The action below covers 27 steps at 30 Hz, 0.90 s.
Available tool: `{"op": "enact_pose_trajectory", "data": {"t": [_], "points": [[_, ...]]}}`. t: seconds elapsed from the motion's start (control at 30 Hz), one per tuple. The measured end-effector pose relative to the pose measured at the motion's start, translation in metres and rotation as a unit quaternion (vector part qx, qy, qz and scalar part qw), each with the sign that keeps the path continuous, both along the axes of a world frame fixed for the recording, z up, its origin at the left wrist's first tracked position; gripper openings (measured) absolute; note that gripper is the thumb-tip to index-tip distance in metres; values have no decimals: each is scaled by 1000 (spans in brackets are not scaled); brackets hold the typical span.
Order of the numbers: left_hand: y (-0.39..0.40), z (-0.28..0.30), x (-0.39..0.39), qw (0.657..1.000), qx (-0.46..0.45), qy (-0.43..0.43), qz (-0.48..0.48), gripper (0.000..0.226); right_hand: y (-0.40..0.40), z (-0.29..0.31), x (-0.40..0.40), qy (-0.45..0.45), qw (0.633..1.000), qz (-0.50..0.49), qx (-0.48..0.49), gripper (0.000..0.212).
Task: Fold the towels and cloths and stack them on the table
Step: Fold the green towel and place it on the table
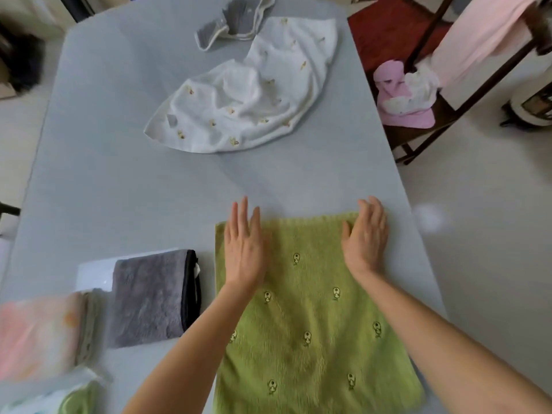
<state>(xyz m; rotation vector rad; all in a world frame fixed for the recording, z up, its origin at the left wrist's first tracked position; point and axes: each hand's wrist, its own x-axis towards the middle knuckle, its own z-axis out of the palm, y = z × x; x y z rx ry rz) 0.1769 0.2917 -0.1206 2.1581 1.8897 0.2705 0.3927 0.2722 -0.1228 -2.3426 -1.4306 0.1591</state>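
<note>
While both hands lie flat — left hand (243,248), right hand (366,237) — green towel (310,318) spreads beneath.

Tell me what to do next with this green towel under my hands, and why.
Probably take the far edge and fold it toward you. The green towel lies spread flat on the table, with the left hand and right hand lying open near that edge, so it looks smoothed and ready.

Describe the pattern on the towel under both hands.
Green towel with small embroidered motifs scattered across it; head view.
</note>
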Motion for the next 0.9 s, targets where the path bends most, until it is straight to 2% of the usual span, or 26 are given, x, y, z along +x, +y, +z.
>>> {"op": "enact_pose_trajectory", "data": {"t": [0.1, 0.17, 0.2, 0.3, 0.37, 0.47, 0.57, 0.67, 0.8, 0.9], "points": [[-24, -13, 14, 977, 6, 37, -210, 59, -13, -18, -22, -69, 972, 220, -44, 57], [-29, -23, 13, 964, -25, 82, -251, 66, -15, -29, -23, -104, 938, 317, -90, 61], [-27, -26, 11, 962, -34, 93, -253, 68, -15, -32, -17, -121, 929, 332, -109, 63], [-17, -31, 11, 958, -54, 106, -261, 71, -17, -37, 21, -130, 943, 267, -149, 66], [-13, -31, 12, 955, -77, 122, -259, 71, -24, -35, 46, -106, 960, 189, -178, 69], [-9, -22, 14, 954, -111, 160, -226, 73, -42, -25, 52, -48, 974, 140, -172, 71], [-17, -5, 30, 954, -110, 162, -228, 71, -77, -12, 35, 35, 989, 85, -116, 59], [-44, 6, 54, 939, -99, 122, -305, 67, -123, -2, 19, 65, 996, -1, -63, 38], [-72, 4, 76, 917, -135, 96, -362, 67, -181, 4, 15, 141, 979, -114, -93, 27], [-86, 0, 88, 906, -142, 123, -379, 73, -214, 7, 22, 137, 971, -141, -134, 23]]}}
